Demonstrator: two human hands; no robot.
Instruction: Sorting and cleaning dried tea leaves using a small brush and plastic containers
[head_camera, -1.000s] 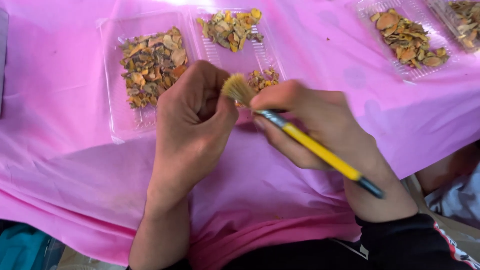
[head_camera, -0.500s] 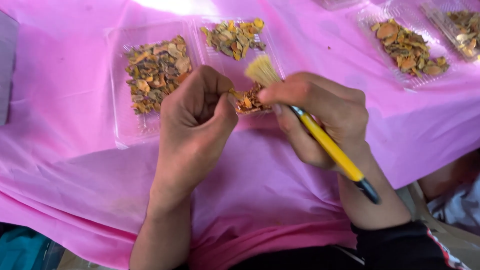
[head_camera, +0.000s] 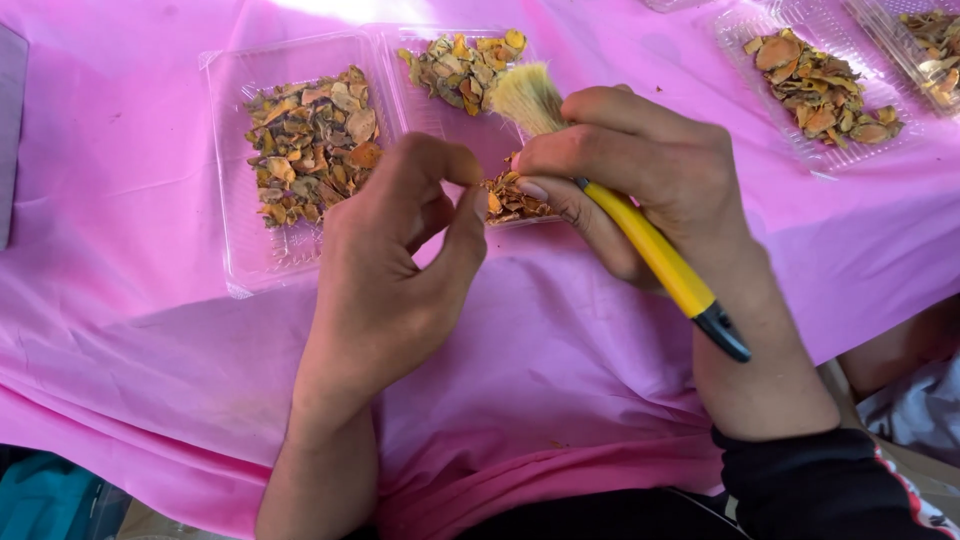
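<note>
While a desk draped in a bright pink cloth (head_camera: 150, 330) fills the view from above, two bare hands are seen working close together near its middle. The left hand (head_camera: 385, 275) is curled loosely, thumb and forefinger parted with a small gap between them; whether a tiny piece is pinched there cannot be told. The right hand (head_camera: 640, 185) is clamped around a paintbrush (head_camera: 650, 255) with a yellow handle, a dark tip at its near end and a splayed tuft of pale bristles at the far end. The brush is held tilted, bristles pointed up and away from the body, just beside the left thumb. A black sleeve (head_camera: 820, 485) covers the right wrist.

Beyond the hands, a clear plastic hinged tray (head_camera: 235, 250) is laid open on the cloth. Its left half is filled with a heap of dried chips (head_camera: 310, 140) in brown, orange and grey. Its right half carries a smaller pile at the far edge (head_camera: 460, 65) and another small orange pile (head_camera: 510, 200) at the near edge, just behind the fingers of both hands. Well apart, at the upper right, a second clear tray (head_camera: 800, 150) of similar dried chips is seen, with a third cut off by the corner.
</note>
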